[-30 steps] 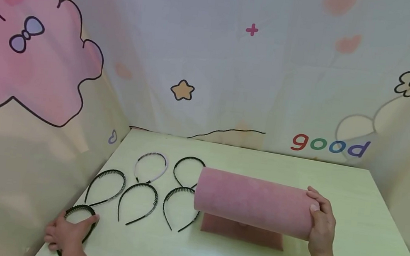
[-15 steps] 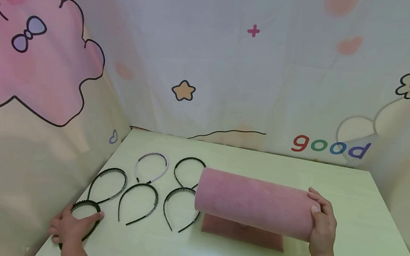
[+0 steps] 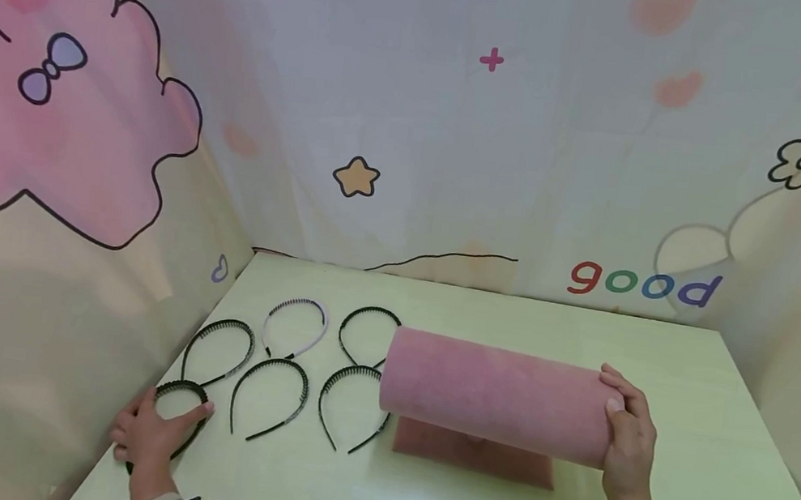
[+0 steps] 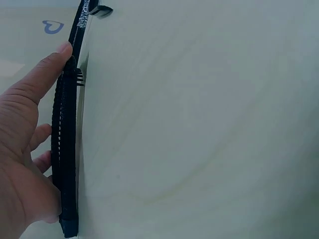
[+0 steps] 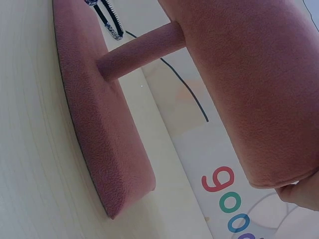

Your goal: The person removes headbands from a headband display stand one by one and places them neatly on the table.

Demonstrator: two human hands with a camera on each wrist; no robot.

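Observation:
On the left of the table, my left hand (image 3: 157,432) spans a black toothed headband (image 3: 205,389), thumb on its right side and fingers on its left. In the left wrist view this headband (image 4: 65,149) stands edge-on against the palm side. Just beyond it lies another dark headband (image 3: 250,332), its ends close to the held one's arch. At the right, my right hand (image 3: 630,437) grips the end of a pink velvety display stand's thick roll (image 3: 495,394). A short post (image 5: 142,52) joins the roll to its flat base (image 5: 102,119) on the table.
More headbands lie in the middle left: a lilac one (image 3: 324,325), a black one behind (image 3: 342,333), and two dark ones in front (image 3: 306,391), (image 3: 321,405). The roll overlaps the right-hand pair in the head view. Printed cloth (image 3: 428,123) encloses the table.
My left hand has slid the headband away from me and slightly right. The headband beyond it has shifted the same way. My right hand and the pink stand have stayed put.

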